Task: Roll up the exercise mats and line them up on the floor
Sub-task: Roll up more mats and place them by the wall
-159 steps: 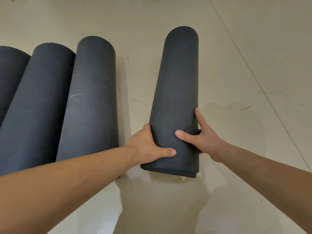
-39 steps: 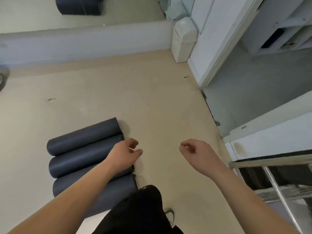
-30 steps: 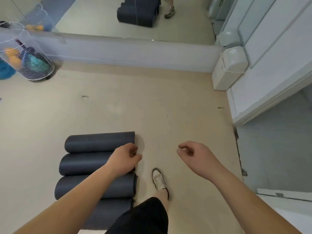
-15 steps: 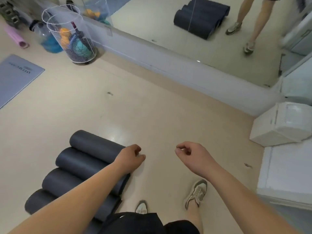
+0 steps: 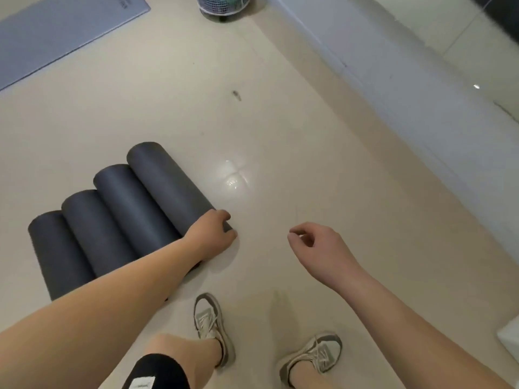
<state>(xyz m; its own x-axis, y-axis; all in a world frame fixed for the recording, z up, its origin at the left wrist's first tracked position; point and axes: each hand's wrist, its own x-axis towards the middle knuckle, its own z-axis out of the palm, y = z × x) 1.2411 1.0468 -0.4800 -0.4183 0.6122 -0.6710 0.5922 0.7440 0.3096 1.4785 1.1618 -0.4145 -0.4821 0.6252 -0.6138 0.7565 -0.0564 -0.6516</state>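
Below, four rolled mats [image 5: 126,220] are lined up just behind the left grip [image 5: 210,234]; it and the right grip [image 5: 320,248] are loosely curled, empty. The flat mat [image 5: 56,32] far beyond is best rolled tightly, edges even.

Exercise studio, most likely. Pale glossy floor [image 5: 280,136]; four dark rolled mats [image 5: 134,214] side by side at near left; blue-grey mat [image 5: 64,32] spread flat at far left; white mesh basket [image 5: 224,7] at far centre; grey wall base [image 5: 407,94] along right.
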